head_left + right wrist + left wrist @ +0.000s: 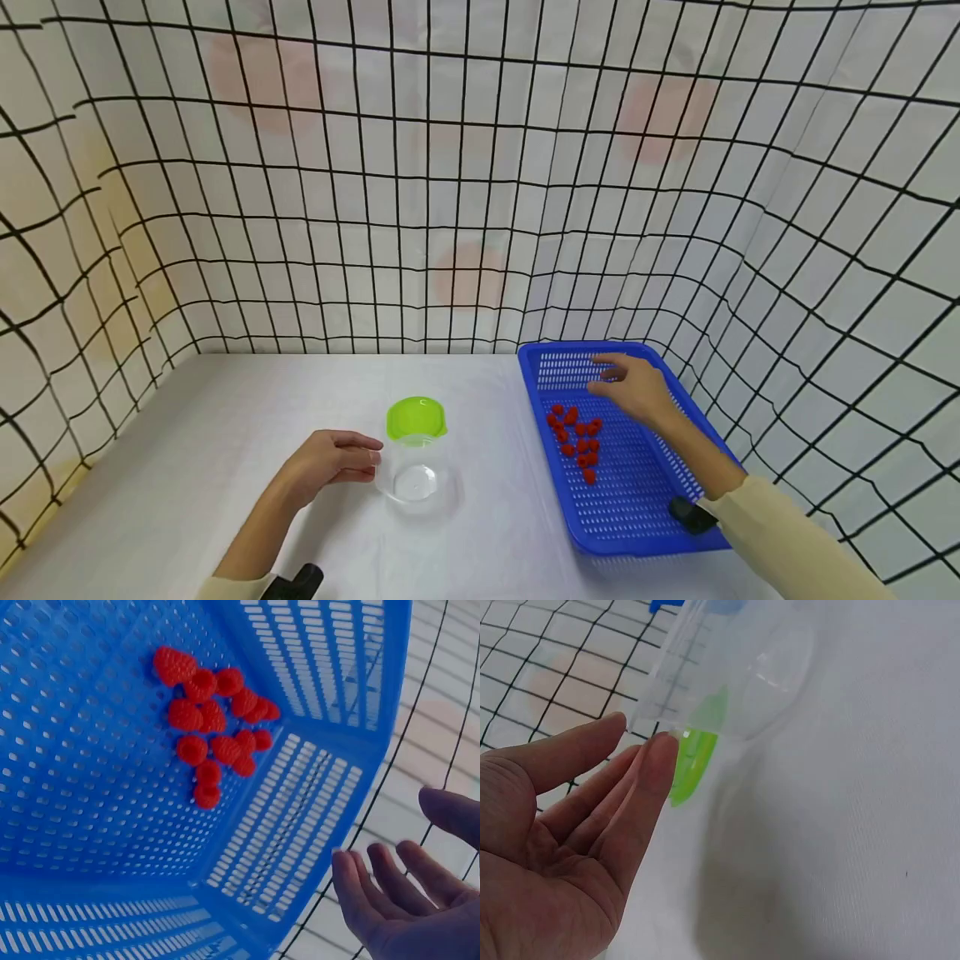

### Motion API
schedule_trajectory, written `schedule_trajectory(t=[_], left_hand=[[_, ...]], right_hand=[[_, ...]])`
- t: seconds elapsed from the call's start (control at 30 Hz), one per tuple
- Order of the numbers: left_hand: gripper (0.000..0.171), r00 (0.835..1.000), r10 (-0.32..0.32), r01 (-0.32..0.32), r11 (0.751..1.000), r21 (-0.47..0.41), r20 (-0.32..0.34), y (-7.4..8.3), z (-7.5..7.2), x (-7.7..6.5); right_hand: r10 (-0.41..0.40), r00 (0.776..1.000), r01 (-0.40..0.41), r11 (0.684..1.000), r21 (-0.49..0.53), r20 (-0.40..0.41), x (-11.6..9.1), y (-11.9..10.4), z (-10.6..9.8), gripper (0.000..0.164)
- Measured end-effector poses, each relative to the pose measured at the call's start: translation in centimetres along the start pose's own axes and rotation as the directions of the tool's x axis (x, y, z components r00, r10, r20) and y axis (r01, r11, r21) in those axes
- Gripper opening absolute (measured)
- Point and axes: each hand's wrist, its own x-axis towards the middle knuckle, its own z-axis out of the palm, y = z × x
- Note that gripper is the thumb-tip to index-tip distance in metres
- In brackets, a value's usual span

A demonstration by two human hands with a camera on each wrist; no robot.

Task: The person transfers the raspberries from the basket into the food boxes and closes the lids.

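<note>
"netting [428, 55] first: where does it stand?"
"from nine o'clock through twelve to three, around the white table [495, 492]."
"and the blue basket [630, 492]?"
"at three o'clock on the table, by the head view."
"the hands?"
"right hand [636, 388] over the basket's twelve o'clock end, thumb and fingers spread wide and empty. left hand [333, 461] at nine o'clock of the clear bowl [415, 483], fingertips at the rim with a narrow gap to the thumb; whether they touch it i cannot tell."
"where is the bowl?"
"at nine o'clock from the basket, well apart from it."
"the green lid [416, 412]?"
"just past the bowl, at its twelve o'clock."
"and the red raspberries [213, 716]?"
"loosely bunched on the basket floor, toward nine o'clock."
</note>
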Motion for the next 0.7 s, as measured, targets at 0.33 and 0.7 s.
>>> schedule_trajectory(t=[0.33,0.7], left_hand=[[0.047,0.999,0.026,-0.023,0.995,-0.097,0.033,-0.3,-0.1,0.0],[0.049,0.999,0.036,-0.03,0.987,-0.16,0.039,-1.3,0.1,0.4]], right_hand=[[0.115,0.982,-0.152,0.953,0.262,0.15,1.5,2.2,-0.8,0.048],[0.207,0.966,-0.252,0.897,0.364,0.157,2.9,3.6,-1.3,0.044]])
